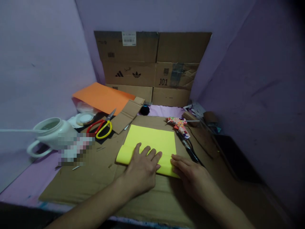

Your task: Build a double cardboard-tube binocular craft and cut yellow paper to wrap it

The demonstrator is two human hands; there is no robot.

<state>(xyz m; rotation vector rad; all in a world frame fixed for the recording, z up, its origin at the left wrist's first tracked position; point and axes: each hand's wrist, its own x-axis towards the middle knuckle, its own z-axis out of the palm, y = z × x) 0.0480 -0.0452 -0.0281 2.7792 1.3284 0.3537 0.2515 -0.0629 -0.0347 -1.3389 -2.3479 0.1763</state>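
Observation:
A yellow sheet of paper (152,138) lies on the cardboard mat, its near edge folded over toward the far side in a rounded, uncreased-looking band. My left hand (144,167) rests on this fold with its fingers spread and pressing down. At the fold's right end, my right hand (190,173) has its fingers together, gripping the paper's edge; the thumb is mostly hidden. Beyond the right hand lies a flower-patterned glue gun (179,124) with a black cable (190,151). Scissors (101,127) with one red and one yellow handle lie left of the paper.
A white pot (57,132) with a thin stick in it stands at left, near a round lid (85,118). Behind are an orange sheet (102,95) and a cardboard strip (127,114). A cardboard panel (133,71) leans on the wall. A dark flat device (235,157) lies at right.

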